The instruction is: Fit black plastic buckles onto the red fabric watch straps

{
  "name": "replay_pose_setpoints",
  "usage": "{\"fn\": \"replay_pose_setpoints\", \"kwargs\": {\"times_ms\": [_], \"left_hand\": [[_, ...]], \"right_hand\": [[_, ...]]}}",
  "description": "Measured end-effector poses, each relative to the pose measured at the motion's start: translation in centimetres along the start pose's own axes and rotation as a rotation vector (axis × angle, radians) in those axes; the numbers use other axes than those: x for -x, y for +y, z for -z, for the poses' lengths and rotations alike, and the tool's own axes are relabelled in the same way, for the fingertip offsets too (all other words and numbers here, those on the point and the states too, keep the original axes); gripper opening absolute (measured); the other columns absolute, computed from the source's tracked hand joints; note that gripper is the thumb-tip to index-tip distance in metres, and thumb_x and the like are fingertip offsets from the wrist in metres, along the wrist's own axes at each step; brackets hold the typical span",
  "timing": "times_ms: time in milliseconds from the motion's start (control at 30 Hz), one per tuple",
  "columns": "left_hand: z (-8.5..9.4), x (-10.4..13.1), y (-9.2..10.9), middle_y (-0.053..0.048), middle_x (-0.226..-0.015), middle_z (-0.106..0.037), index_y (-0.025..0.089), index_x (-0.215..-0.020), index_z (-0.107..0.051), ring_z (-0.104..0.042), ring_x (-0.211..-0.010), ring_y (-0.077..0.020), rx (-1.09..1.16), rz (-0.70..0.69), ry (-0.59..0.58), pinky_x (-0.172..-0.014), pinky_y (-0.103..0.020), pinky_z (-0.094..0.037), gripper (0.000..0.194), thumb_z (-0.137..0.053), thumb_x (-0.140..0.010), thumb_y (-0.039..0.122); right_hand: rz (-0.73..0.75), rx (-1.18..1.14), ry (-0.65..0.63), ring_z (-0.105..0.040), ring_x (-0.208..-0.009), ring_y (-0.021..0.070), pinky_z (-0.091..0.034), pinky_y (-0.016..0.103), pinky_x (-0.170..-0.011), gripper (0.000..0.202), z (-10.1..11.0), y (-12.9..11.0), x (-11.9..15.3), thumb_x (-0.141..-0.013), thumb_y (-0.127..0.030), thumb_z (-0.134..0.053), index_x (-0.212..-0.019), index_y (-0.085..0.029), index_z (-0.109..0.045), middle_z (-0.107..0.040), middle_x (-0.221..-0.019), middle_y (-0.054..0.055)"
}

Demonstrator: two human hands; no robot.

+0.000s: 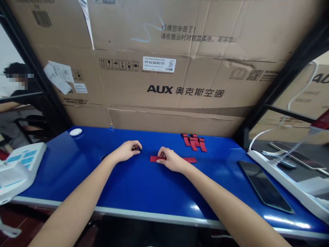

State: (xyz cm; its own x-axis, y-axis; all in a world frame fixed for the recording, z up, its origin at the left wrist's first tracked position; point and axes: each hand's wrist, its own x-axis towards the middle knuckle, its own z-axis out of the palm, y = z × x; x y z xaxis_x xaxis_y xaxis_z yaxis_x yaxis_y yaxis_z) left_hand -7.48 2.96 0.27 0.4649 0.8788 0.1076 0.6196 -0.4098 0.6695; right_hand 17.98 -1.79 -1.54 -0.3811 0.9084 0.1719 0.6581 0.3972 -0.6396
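Two bare hands work above a blue tabletop (141,192), head view. L hand (126,151), left of ctr., has its thumb & fingers curled in, closed on a small black piece (136,148); the piece is partly hidden, so its exact shape can't be told. R hand (170,160), right of the L hand & well apart from it, is clamped w/ thumb & fingertips on a flat red strip (190,160). Said strip lies crosswise near the tabletop's ctr., one end showing on each side of the R hand, its mid-part covered.

Behind & to the right, nr. the rear edge, a group of red pieces (194,143) w/ black ends lies close together. Far L rear corner: white round object (75,131). L edge: white device (24,168) w/ blue markings. R side: dark phone-like slab (266,187), lying flat beside a long white power strip (288,187).

Background: large cardboard carton (123,92), printed "AUX", upright behind the tabletop btwn. black frame posts (280,61). Far L, beyond the frame: a person (24,82) in dark clothing.
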Motion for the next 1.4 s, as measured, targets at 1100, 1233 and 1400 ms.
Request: {"fn": "replay_pose_setpoints", "kwargs": {"times_ms": [1100,1233,1400], "left_hand": [[-4.3,0.1,4.7,-0.008,-0.095,-0.071,0.013,-0.106,-0.065,-0.070,-0.079,-0.0192,0.776,-0.029,-0.115,-0.076,-0.036,-0.058,0.040,-0.076,-0.075,0.037],[-4.5,-0.1,4.9,-0.006,-0.094,-0.069,0.014,-0.110,-0.062,-0.070,-0.080,-0.0188,0.807,-0.015,-0.085,-0.080,-0.038,-0.058,0.044,-0.078,-0.073,0.030],[-5.2,-0.6,4.8,-0.001,-0.089,-0.064,0.016,-0.094,-0.052,-0.070,-0.071,-0.0161,0.812,0.049,-0.026,-0.071,-0.036,-0.059,0.045,-0.082,-0.062,0.017]], "right_hand": [[0.112,-0.564,-0.132,-0.044,-0.065,0.0120,-0.035,0.025,-0.064,0.024,1.9,0.3,0.3,-0.086,-0.042,-0.058,-0.080,-0.018,-0.058,-0.052,-0.071,-0.002],[0.083,-0.639,-0.032,-0.049,-0.072,0.0133,-0.039,0.025,-0.066,0.022,1.2,0.5,0.2,-0.085,-0.037,-0.058,-0.100,-0.022,-0.053,-0.053,-0.083,-0.001],[0.169,-0.441,0.020,-0.050,-0.087,0.0162,-0.044,0.031,-0.082,0.044,0.6,0.4,0.4,-0.084,-0.033,-0.063,-0.125,-0.028,-0.050,-0.051,-0.105,0.004]]}}
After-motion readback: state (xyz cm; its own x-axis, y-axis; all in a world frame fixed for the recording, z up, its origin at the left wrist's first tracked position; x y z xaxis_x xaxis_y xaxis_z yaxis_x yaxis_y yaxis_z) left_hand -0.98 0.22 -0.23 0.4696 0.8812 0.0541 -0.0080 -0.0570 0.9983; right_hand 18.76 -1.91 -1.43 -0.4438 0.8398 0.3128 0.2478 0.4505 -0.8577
